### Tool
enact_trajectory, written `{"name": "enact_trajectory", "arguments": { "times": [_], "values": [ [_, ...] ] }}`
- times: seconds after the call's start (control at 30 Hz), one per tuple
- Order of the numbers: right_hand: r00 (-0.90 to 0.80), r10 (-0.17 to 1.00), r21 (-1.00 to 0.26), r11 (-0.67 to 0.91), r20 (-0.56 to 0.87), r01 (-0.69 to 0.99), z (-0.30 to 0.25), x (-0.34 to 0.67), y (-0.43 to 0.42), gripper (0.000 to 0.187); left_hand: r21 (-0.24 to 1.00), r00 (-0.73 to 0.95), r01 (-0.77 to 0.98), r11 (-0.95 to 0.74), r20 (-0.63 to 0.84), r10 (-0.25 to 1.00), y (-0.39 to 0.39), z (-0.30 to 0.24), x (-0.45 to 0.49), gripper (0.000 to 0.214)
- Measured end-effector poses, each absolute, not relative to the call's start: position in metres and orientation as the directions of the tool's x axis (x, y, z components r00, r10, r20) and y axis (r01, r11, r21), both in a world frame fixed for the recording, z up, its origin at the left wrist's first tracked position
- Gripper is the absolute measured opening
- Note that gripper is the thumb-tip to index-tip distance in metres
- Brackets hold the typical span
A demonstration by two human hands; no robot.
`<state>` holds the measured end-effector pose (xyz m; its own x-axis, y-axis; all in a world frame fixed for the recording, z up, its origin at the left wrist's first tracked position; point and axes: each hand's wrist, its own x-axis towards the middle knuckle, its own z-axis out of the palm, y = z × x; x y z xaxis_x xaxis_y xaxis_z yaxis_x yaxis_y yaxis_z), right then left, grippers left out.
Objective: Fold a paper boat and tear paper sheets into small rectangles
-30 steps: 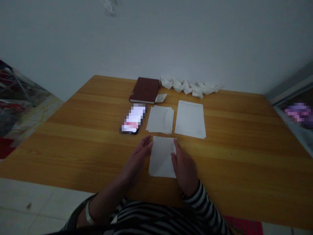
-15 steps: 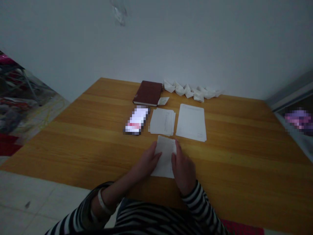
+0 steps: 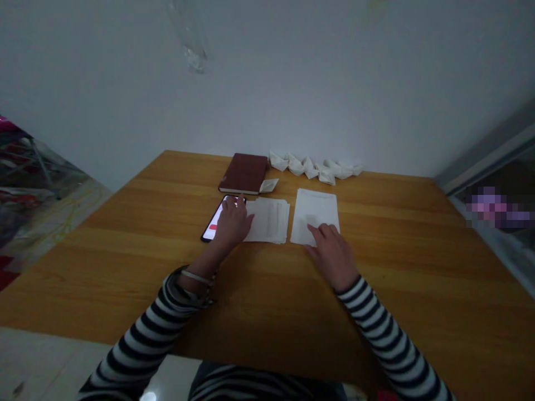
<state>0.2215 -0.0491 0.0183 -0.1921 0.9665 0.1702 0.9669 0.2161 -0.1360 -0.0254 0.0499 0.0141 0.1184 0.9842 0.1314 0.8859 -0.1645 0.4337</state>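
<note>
My left hand (image 3: 232, 225) lies over a phone (image 3: 212, 226) with a lit screen, its fingers stretched forward and its edge against a stack of small white sheets (image 3: 270, 221). My right hand (image 3: 333, 254) rests with fingers spread on the near corner of a larger white paper stack (image 3: 315, 214). Neither hand grips anything. Both arms wear black-and-white striped sleeves, and a bracelet sits on my left wrist.
A wooden table (image 3: 418, 267) stands against a white wall. At its far edge lie a dark red notebook (image 3: 244, 173), a small folded paper (image 3: 268, 185) and a row of several white folded paper shapes (image 3: 313, 166). Cluttered items lie on the floor at left.
Both hands have left the folded sheet near the table's front and reached forward: left onto the phone, right onto the larger stack. That sheet no longer lies in front of me.
</note>
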Motion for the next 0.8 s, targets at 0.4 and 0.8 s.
{"name": "enact_trajectory", "arguments": {
  "times": [0.4,0.8],
  "values": [
    [0.421,0.896,-0.959,0.019,0.142,0.283,-0.026,0.272,-0.018,0.042,0.355,0.731,0.584,-0.729,0.161,0.664,0.029,-0.008,0.060,0.041],
    [0.440,0.881,-0.962,-0.060,-0.177,-0.267,-0.018,0.279,-0.019,0.039,0.379,0.699,0.627,-0.680,0.111,0.707,0.020,-0.023,0.067,0.040]
  ]
}}
